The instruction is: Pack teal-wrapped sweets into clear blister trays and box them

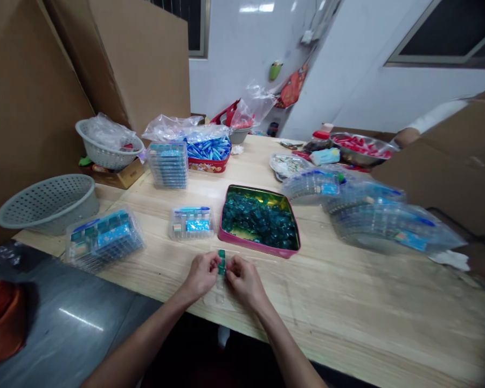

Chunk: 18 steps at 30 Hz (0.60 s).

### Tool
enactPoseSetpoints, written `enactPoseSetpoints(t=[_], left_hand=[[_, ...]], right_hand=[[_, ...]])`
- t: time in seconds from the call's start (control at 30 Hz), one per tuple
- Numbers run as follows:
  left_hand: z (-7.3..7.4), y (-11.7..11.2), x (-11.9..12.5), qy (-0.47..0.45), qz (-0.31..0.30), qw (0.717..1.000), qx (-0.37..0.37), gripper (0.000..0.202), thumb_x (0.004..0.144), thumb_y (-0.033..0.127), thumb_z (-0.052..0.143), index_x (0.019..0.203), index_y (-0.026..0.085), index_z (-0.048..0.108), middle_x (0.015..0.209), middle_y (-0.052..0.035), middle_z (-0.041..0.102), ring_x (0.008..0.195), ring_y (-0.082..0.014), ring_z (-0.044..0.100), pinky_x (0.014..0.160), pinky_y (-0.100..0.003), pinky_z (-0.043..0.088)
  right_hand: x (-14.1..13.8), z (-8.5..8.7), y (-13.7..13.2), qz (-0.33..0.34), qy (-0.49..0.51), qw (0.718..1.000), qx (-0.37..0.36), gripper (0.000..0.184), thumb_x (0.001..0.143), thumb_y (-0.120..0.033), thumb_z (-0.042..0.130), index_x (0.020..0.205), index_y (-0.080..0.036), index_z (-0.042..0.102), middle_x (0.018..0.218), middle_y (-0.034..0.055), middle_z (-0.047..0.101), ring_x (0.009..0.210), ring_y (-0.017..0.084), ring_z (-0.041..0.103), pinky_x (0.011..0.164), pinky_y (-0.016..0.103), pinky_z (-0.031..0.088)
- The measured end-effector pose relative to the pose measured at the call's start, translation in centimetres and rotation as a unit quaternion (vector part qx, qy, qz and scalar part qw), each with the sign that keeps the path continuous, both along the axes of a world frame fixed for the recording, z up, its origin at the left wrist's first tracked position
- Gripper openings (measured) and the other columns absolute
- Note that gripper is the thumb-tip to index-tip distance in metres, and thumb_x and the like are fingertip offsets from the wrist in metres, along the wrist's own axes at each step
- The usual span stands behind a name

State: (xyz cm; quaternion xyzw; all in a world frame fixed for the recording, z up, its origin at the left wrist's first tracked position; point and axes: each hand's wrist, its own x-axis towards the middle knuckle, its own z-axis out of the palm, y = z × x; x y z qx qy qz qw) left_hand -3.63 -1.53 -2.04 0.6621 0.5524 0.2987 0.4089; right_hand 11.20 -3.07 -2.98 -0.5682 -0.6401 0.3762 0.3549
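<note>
My left hand (202, 275) and my right hand (244, 277) meet near the table's front edge, fingers pinched together on a clear plastic case (220, 280) with small green blocks (222, 263) stacked in it. Just beyond them stands a pink tin (258, 245) full of loose green blocks. A filled clear case (191, 222) with blue and green pieces lies left of the tin.
A stack of filled cases (103, 237) lies at the left, another stack (168, 164) stands further back, and piles of clear cases (380, 215) spread at the right. Two grey baskets (48, 202) sit left. A red tin of blue pens (208, 151) and a metal bowl (359, 151) are behind.
</note>
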Motion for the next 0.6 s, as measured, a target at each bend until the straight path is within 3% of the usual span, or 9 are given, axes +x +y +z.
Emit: enactPoseSetpoints(t=[0.1, 0.27, 0.47, 0.6], left_hand=[[-0.1, 0.1, 0.1, 0.085, -0.012, 0.996, 0.026, 0.025, 0.064, -0.002, 0.047, 0.072, 0.016, 0.061, 0.058, 0.0036, 0.054, 0.056, -0.0110, 0.051, 0.055, -0.020, 0.037], [0.1, -0.1, -0.4, 0.114, -0.072, 0.990, 0.037, 0.022, 0.064, -0.001, 0.048, 0.068, 0.017, 0.061, 0.058, 0.0021, 0.055, 0.057, -0.0128, 0.052, 0.057, -0.021, 0.036], [0.3, -1.0, 0.1, 0.188, -0.119, 0.971, 0.085, 0.030, 0.069, -0.001, 0.042, 0.083, 0.016, 0.062, 0.081, -0.0064, 0.065, 0.076, -0.0194, 0.059, 0.070, -0.027, 0.042], [0.5, -1.2, 0.1, 0.221, -0.130, 0.962, 0.088, 0.029, 0.071, -0.001, 0.039, 0.079, 0.015, 0.062, 0.085, -0.0095, 0.064, 0.082, -0.0212, 0.059, 0.075, -0.029, 0.043]], right_hand=[[-0.1, -0.2, 0.1, 0.007, -0.076, 0.997, 0.015, 0.014, 0.063, -0.007, 0.045, 0.067, -0.020, 0.050, 0.059, -0.0011, 0.056, 0.056, 0.015, 0.054, 0.055, 0.023, 0.036], [0.2, -0.4, 0.0, 0.038, -0.105, 0.994, 0.012, 0.015, 0.064, -0.007, 0.044, 0.067, -0.019, 0.051, 0.061, -0.0011, 0.057, 0.058, 0.015, 0.054, 0.056, 0.022, 0.036], [-0.6, 1.2, -0.6, 0.059, -0.202, 0.977, 0.043, 0.020, 0.069, -0.004, 0.043, 0.075, -0.017, 0.056, 0.066, 0.0037, 0.062, 0.063, 0.018, 0.057, 0.059, 0.024, 0.035], [-0.5, 1.6, -0.8, 0.080, -0.233, 0.966, 0.075, 0.022, 0.071, -0.003, 0.043, 0.073, -0.016, 0.060, 0.073, 0.0068, 0.066, 0.067, 0.018, 0.059, 0.061, 0.025, 0.036]])
